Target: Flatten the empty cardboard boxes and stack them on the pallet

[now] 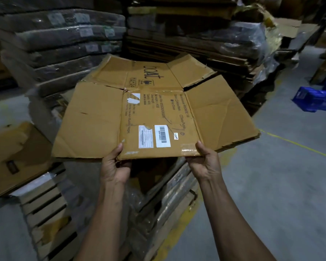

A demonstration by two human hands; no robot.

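Observation:
A flattened brown cardboard box (pixel 154 112) with white barcode labels and its flaps spread out hangs level in front of me. My left hand (pixel 115 164) grips its near edge, thumb on top and fingers underneath. My right hand (pixel 205 161) grips the same edge further right, at a taped corner. Below the box lies a wooden pallet (pixel 45 210) with plastic-wrapped flat cardboard (pixel 169 187) on it.
Tall stacks of wrapped flat cartons (pixel 60 40) stand behind and left. More flattened cardboard (pixel 205 40) is piled at the back right. A brown box (pixel 13 157) sits at the left. Blue packaging (pixel 316 98) lies on the grey floor at right, near a yellow line (pixel 299 145).

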